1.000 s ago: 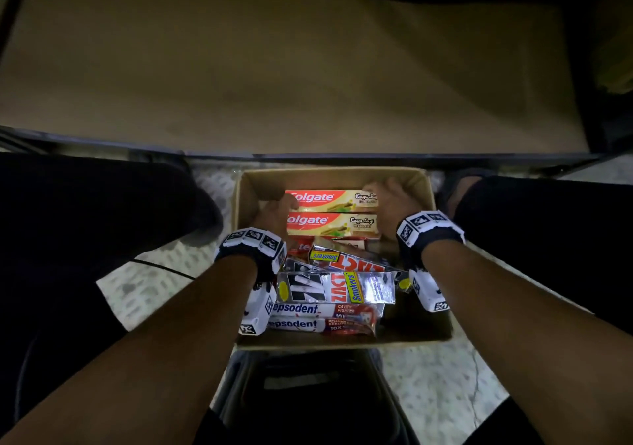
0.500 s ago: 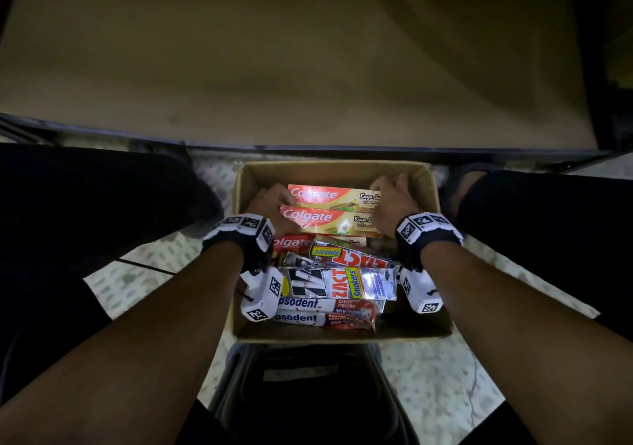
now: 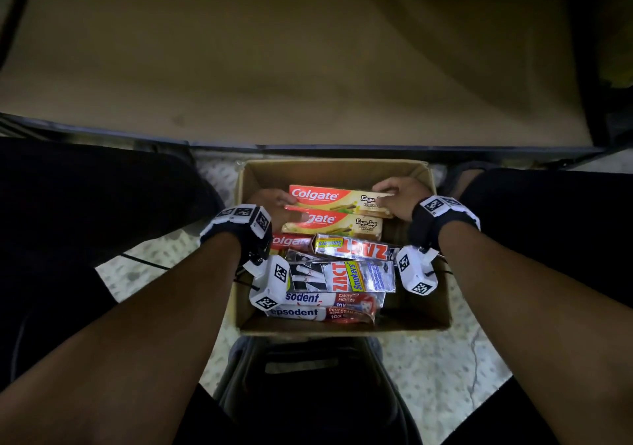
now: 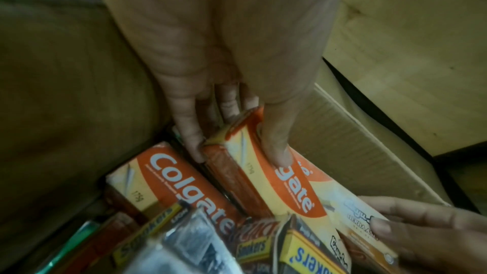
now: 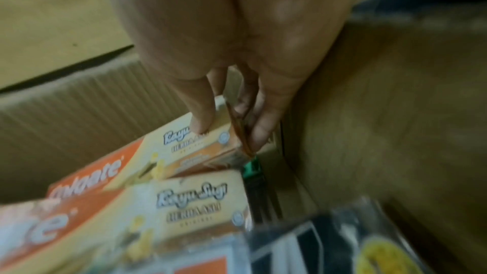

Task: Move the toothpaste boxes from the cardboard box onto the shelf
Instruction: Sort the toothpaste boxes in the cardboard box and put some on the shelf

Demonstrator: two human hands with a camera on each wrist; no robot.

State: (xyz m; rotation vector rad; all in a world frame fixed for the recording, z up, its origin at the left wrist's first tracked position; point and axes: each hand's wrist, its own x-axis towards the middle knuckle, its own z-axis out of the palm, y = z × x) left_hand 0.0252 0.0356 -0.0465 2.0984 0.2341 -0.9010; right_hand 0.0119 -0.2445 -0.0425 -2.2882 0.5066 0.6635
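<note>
Both hands are down in the cardboard box [image 3: 442, 273], which sits at the centre of the head view on a speckled floor [image 3: 445, 369], just below the dark front edge of the shelf [image 3: 308, 68] that fills the upper half of the frame.

The left hand [image 3: 274, 206] has the red end of the top Colgate box [image 3: 339, 201]. In the left wrist view its thumb [image 4: 276, 143] lies along the printed face and its fingers [image 4: 189, 132] curl down over the end, so it grips that end firmly. The right hand [image 3: 402, 196] takes the other, cream-coloured end. In the right wrist view, blurred as it is, one finger [image 5: 202, 118] presses on top and the thumb [image 5: 263, 128] is round the end flap: a pinch on the same box. So the box is held at both ends and sits at the far side of the carton, tilted a little across the second Colgate box [image 3: 337, 223] lying just beneath it toward the viewer.

Lower in the frame, packed close together, come the silver Zact Smokers boxes [image 3: 346, 275], one crossing the other. Nearest the bottom edge of the carton lie two Pepsodent boxes [image 3: 325, 306]. White marker blocks [image 3: 274, 282] hang from black wrist straps over the pile.
</note>
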